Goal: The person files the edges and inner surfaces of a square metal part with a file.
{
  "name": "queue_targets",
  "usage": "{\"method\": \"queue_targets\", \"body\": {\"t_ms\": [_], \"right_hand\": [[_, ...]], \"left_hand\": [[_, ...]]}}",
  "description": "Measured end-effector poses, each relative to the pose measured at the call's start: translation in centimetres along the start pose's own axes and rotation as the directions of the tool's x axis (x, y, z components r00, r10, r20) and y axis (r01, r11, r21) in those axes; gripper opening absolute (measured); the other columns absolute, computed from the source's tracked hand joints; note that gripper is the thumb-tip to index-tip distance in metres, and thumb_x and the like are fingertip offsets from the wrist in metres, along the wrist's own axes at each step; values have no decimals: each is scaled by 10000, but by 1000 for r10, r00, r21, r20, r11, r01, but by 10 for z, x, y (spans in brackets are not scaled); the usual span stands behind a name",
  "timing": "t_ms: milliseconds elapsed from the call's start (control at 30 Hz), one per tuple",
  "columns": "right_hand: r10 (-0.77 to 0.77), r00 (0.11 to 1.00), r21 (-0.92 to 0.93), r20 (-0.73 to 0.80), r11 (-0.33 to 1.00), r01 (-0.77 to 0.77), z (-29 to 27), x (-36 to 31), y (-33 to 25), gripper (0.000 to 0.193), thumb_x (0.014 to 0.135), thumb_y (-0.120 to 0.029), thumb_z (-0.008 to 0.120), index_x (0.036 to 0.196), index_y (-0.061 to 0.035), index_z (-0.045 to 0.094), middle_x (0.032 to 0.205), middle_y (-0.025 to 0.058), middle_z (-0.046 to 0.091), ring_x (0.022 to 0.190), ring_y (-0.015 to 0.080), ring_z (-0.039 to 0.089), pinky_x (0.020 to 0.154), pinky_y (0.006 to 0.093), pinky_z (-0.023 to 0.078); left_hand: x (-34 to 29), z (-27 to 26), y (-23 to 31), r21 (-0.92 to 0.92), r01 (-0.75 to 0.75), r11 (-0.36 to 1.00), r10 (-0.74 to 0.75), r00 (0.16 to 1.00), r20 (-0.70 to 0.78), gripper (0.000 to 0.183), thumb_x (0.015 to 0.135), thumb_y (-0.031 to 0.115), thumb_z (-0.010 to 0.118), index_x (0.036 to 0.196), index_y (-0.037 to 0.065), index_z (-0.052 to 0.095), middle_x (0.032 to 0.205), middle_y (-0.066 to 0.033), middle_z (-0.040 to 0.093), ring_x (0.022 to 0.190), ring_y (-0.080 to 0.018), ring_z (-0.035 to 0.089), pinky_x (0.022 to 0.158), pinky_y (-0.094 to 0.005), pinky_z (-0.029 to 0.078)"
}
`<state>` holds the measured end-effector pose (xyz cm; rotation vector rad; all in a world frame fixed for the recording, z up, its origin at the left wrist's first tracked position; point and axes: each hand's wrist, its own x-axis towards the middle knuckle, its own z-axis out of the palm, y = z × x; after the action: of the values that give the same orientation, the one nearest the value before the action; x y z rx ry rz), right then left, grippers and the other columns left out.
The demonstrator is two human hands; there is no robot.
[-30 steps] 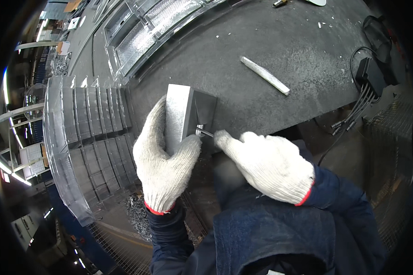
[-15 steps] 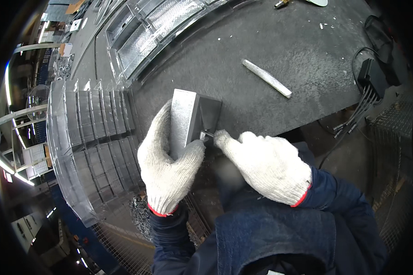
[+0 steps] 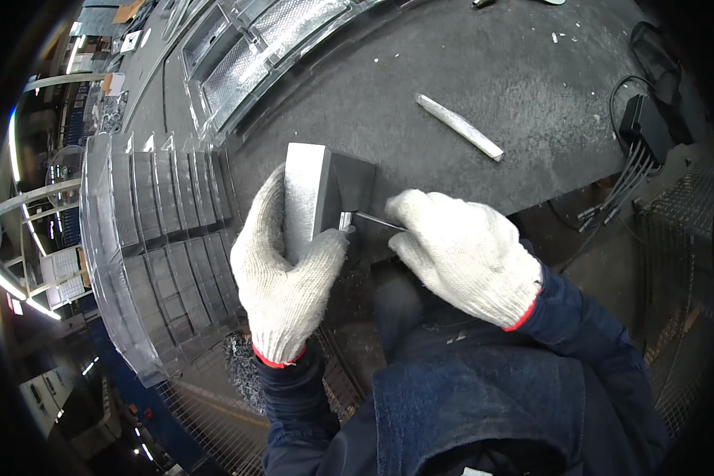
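A faceted silver metal block [image 3: 305,190] stands tilted over the near edge of the dark table, with a darker side facing right. My left hand [image 3: 285,278], in a white knitted glove with a red cuff, is closed round its left and near sides, the thumb on the near right side. A thin metal rod [image 3: 381,220] runs from my gloved right hand [image 3: 468,258] to a small bright piece [image 3: 346,220] at the block's right side, beside my left thumb. My right fingers pinch the rod; whatever handle it has is hidden in the glove.
Clear plastic trays with compartments lie at the left [image 3: 163,190] and at the far side [image 3: 238,79]. A whitish stick [image 3: 460,127] rests on the table [image 3: 531,87] among small chips. A black box [image 3: 641,123] with several cables sits at the right edge. Curled metal shavings [image 3: 244,373] lie lower left.
My right hand has drawn back from the block, slightly right and up, and more of the rod shows. The block and my left hand have shifted a little up and left.
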<state>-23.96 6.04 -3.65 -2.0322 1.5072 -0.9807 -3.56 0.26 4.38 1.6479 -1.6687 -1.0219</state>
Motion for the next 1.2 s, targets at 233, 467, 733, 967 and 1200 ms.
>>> {"method": "queue_targets", "body": {"t_ms": [233,467,733,967,1200], "right_hand": [[-112,987,224,-118,965,136,4,-8,13,434,955,-74,773,1371,-37,654,945,142,675,798,326,724,740,427,618],[-1,1000,87,14,996,-1,-4,-20,12,480,943,-106,812,1410,-93,702,914,108,727,803,323,762,718,427,633],[-65,998,-28,22,997,65,9,-6,-3,291,992,-174,786,1274,-147,719,797,46,685,684,240,730,620,397,588],[-32,997,-104,66,994,39,17,10,-1,221,1009,-178,740,1215,-123,679,813,68,689,720,255,756,640,410,609],[32,983,-165,183,986,-2,12,7,-7,194,1014,-178,696,1181,-90,652,838,99,709,728,272,778,632,403,628]], "left_hand": [[0,1,1,-13,-38,999,38,999,-14,814,807,44,830,1571,-100,586,1379,-232,743,1244,-264,739,1104,-396,585],[0,5,0,-3,-19,1000,19,1000,-12,824,803,54,837,1572,-101,585,1384,-234,742,1268,-281,733,1142,-411,564],[-2,1,-3,3,-25,1000,25,999,-25,833,814,68,858,1578,-105,575,1422,-249,728,1297,-295,726,1155,-417,560],[-1,2,-1,22,-1,1000,1,1000,2,806,841,56,845,1586,-94,576,1434,-250,726,1306,-289,723,1160,-416,557],[-2,5,-3,33,-67,997,68,997,-31,790,853,59,843,1582,-96,580,1446,-273,723,1325,-308,724,1165,-422,558]]}}
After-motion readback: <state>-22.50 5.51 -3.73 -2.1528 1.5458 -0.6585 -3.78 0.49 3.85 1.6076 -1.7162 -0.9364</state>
